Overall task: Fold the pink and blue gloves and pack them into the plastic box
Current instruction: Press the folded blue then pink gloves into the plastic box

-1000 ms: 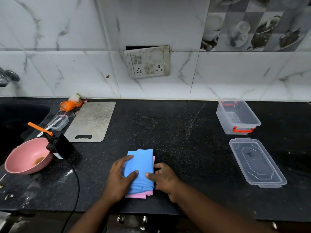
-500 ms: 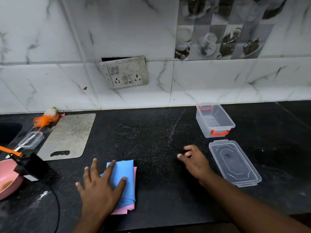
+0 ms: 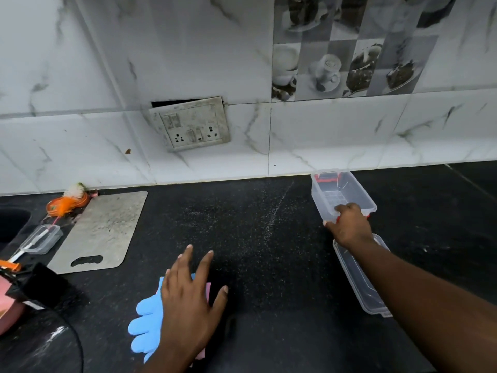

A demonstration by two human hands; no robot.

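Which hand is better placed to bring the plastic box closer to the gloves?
Right hand: it grips the near rim of the plastic box. Left hand lies flat on the gloves.

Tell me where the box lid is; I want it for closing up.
In the head view the lid lies right of centre on the counter, just nearer than the plastic box, partly under the right forearm.

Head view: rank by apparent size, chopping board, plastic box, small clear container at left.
1. chopping board
2. plastic box, partly covered by the right hand
3. small clear container

Apparent only; distances from camera differ.
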